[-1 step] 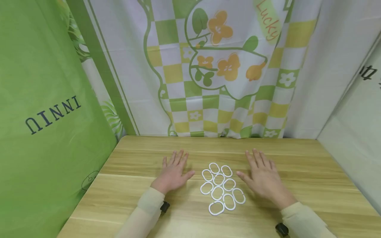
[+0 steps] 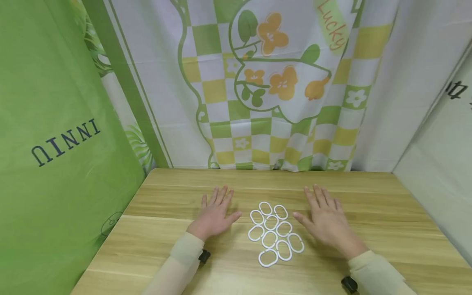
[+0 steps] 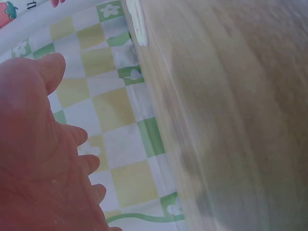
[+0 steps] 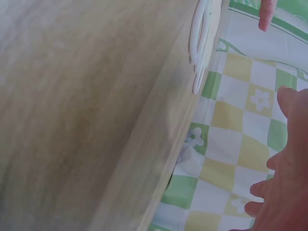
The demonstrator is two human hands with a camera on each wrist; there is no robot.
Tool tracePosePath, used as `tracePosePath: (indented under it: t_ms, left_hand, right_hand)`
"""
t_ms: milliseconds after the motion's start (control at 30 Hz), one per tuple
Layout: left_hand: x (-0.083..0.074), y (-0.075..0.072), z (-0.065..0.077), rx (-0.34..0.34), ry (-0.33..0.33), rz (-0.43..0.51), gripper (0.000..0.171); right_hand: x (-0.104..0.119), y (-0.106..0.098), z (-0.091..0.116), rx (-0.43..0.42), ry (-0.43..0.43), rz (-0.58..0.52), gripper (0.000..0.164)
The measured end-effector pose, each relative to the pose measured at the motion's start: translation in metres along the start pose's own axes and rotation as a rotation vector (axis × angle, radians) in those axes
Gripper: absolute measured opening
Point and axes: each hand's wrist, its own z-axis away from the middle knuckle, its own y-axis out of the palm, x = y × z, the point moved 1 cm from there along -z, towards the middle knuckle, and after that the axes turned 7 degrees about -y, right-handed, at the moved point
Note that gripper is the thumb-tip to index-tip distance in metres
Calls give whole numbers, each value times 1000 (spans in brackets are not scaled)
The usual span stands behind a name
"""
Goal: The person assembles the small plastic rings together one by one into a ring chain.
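Note:
Several white oval rings [image 2: 271, 230], each with a small gap like shower curtain rings, lie flat and close together on the wooden table [image 2: 155, 229]. To their left is my left hand [image 2: 214, 215], palm down, fingers straight and thumb out toward the rings. My right hand [image 2: 326, 219] mirrors it on the other side, its thumb tip close to the rings. Neither hand touches a ring or holds anything. Both wrist views show a gap between palm and tabletop. Some white rings [image 4: 194, 43] show edge-on in the right wrist view.
A patterned curtain [image 2: 206, 90] hangs behind the table's far edge. Green cloth [image 2: 55, 196] borders the left side and a white sheet [image 2: 442, 164] the right. A small black object [image 2: 204, 257] sits at the left wrist, another [image 2: 349, 284] at the right.

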Motion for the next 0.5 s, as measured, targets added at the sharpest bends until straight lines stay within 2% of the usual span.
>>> tracePosePath:
  t_ms: [367, 500]
  left_hand:
    - [0, -1, 1, 7, -5, 29, 89]
    - [-1, 1, 1, 12, 19, 63, 83]
  right_hand:
    - [-2, 2, -5, -7, 2, -42, 88]
    - [-2, 3, -6, -12, -1, -78, 87]
